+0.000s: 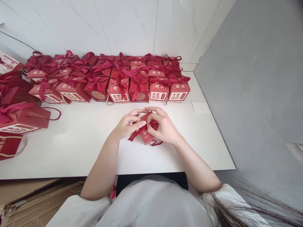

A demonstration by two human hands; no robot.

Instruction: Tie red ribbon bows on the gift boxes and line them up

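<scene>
A small red gift box [146, 137] rests on the white table in front of me, partly covered by my hands. Across its top runs a dark red ribbon [135, 134], with one tail hanging out to the left. My left hand [131, 123] pinches the ribbon between thumb and fingers at the box's left side. From the right, my right hand [163, 125] has thumb and forefinger closed on the ribbon at the middle of the top. A twisted red cord handle [156, 143] sticks out at the box's lower right.
Rows of red gift boxes [118, 91] with ribbon bows stand along the tiled wall. More boxes [30, 116] crowd the left side. A white paper slip [200, 107] lies near the table's right edge. Cardboard [47, 201] is below on the left; a grey wall [255, 88] rises at right.
</scene>
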